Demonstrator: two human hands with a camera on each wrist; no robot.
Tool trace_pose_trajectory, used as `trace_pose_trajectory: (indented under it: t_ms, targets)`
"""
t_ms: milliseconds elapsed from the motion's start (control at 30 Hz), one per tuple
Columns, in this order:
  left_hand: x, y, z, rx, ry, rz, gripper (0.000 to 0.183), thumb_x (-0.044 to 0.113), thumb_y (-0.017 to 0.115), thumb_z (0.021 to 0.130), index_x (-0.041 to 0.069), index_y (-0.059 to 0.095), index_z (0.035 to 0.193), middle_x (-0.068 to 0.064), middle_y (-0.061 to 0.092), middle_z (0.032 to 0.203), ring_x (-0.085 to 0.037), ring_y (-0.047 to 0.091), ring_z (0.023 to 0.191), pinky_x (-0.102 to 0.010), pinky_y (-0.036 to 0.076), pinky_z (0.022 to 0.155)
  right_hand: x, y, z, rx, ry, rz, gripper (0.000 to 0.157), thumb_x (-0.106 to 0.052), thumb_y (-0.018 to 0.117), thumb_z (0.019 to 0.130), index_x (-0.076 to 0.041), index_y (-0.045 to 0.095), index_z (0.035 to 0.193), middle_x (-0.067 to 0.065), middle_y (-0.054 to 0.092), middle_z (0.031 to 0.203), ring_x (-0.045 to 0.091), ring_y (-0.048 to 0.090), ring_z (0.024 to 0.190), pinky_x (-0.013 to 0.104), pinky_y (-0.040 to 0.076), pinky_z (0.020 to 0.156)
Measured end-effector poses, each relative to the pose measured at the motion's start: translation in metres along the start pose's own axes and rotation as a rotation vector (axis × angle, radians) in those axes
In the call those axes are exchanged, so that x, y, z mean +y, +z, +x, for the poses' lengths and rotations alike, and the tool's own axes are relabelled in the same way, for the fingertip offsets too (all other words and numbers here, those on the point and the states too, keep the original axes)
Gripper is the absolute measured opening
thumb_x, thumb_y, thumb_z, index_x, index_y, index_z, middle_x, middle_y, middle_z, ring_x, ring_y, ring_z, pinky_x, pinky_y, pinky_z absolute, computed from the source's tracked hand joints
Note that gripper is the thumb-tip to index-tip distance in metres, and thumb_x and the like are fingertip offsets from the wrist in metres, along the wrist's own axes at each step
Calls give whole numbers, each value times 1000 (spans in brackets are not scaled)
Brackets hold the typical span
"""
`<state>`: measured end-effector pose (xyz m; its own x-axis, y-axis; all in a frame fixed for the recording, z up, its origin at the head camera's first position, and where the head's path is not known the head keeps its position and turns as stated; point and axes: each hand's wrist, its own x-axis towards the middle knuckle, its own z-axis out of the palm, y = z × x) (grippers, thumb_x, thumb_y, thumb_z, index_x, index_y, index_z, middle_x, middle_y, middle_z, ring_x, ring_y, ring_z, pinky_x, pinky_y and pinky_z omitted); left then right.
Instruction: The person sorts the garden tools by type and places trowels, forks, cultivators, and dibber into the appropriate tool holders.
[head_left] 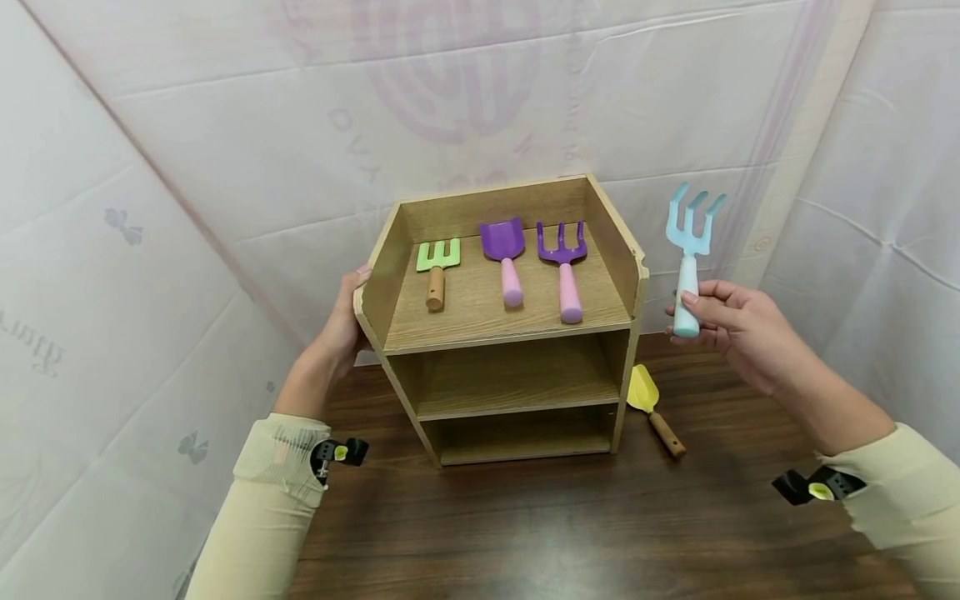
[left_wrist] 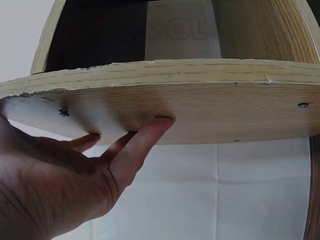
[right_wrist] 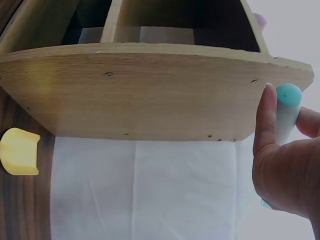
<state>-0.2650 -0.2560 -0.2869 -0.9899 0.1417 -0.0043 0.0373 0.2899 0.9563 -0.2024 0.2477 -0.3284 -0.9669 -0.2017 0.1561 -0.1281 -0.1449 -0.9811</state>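
My right hand pinches a light blue hand fork by its handle, tines up, to the right of a small wooden shelf. In the right wrist view the handle's turquoise end shows between fingers and thumb. With its fingertips, my left hand presses on the shelf's left side panel. On the top board lie a green fork with a wooden handle, a purple shovel with a pink handle and a purple fork with a pink handle.
A yellow trowel with a wooden handle lies on the dark wooden table, beside the shelf's right side. Two lower compartments of the shelf face me. White printed sheeting hangs behind and at both sides.
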Motion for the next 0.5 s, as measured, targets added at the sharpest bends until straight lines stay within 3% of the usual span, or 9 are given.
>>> trace_pose_trajectory:
  t_ms: [267,500]
  targets:
    - [0,0,0,-1,-4,-7,75,74,21,98,44,21,167,-7,45,129,-25,53,105,-40,51,81,-16,9,0,-14,-105,228,14,-4,54,110,0,64,119,10,79,103,20,81,88,30,66,77]
    - [-1,0,2,-9,26,6,74,72,21,99,41,24,166,-8,47,126,-24,56,101,-40,51,79,-27,13,-3,-59,-150,225,17,-3,50,111,2,62,122,11,78,106,23,81,87,31,67,76]
